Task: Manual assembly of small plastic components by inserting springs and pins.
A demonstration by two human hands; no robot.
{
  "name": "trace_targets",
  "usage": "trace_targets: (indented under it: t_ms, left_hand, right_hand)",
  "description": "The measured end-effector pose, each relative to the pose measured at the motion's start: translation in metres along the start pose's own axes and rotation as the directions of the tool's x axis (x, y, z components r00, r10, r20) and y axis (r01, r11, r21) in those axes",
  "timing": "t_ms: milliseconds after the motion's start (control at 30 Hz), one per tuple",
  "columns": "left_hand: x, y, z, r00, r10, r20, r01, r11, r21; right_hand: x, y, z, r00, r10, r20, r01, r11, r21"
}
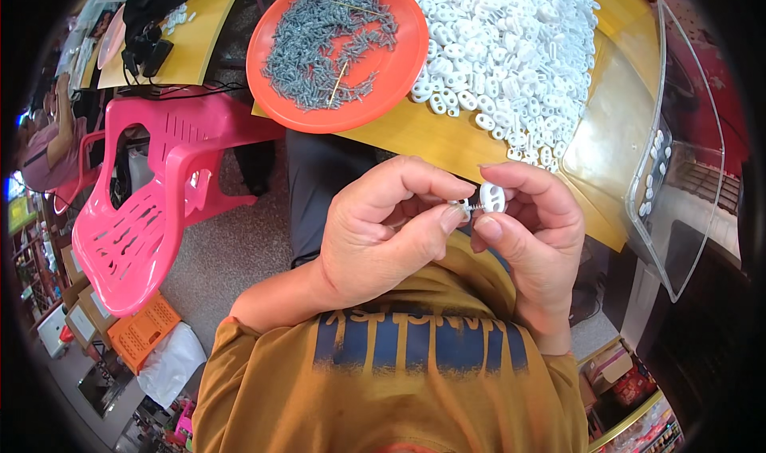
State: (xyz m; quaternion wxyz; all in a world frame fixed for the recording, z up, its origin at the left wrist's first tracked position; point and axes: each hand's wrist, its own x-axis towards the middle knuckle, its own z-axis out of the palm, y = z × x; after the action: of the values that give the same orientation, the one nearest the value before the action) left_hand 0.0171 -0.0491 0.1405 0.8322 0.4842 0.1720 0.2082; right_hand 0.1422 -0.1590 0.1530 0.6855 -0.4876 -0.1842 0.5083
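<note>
Both hands meet in front of my chest, just off the near edge of the yellow table (383,138). My right hand (535,238) pinches a white oval two-hole plastic piece (494,198), like a cord-lock part, between thumb and forefinger. My left hand (391,222) is closed in a pinch on a small white plastic part (463,206), mostly hidden by the fingertips. Between the two parts a thin metal spring (476,206) shows. Beyond my hands lie a red plate (411,70) of small grey springs (303,46) and a heap of white two-hole pieces (511,46).
Two thin yellowish sticks lie among the springs. At the right, a clear plastic bin (682,166) holds several white pieces. A pink plastic chair (152,214) stands at the left, with an orange crate (144,333) and a white bag (171,365) below. Another person sits far left.
</note>
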Motion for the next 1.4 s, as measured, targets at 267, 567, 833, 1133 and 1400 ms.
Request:
trace_targets:
  t_ms: [267, 567, 833, 1133, 1400]
  left_hand:
    - [0.0016, -0.0004, 0.0001, 1.000, 0.022, 0.012, -0.024, 0.996, 0.089]
    - [0.0029, -0.0015, 0.0012, 0.997, 0.069, 0.018, -0.071, 0.990, 0.123]
    - [-0.0014, -0.0004, -0.0016, 1.000, -0.002, -0.010, 0.002, 0.999, 0.051]
    - [0.0018, 0.0008, 0.0012, 1.000, 0.009, -0.026, -0.008, 1.000, 0.009]
    - [0.0004, -0.0008, -0.0010, 1.000, 0.000, -0.024, 0.001, 0.999, 0.035]
  right_hand:
    - [0.0004, 0.0025, -0.0010, 0.985, -0.167, -0.035, 0.146, 0.930, -0.337]
    - [0.0046, 0.0036, -0.0045, 0.941, -0.332, 0.068, 0.314, 0.777, -0.546]
    - [0.0003, -0.0042, -0.0010, 1.000, -0.014, -0.020, 0.011, 0.988, -0.156]
    - [-0.0013, 0.0001, 0.0041, 0.992, -0.107, -0.063, 0.088, 0.966, -0.244]
    - [0.0015, 0.0048, 0.0007, 0.970, -0.241, 0.028, 0.225, 0.853, -0.472]
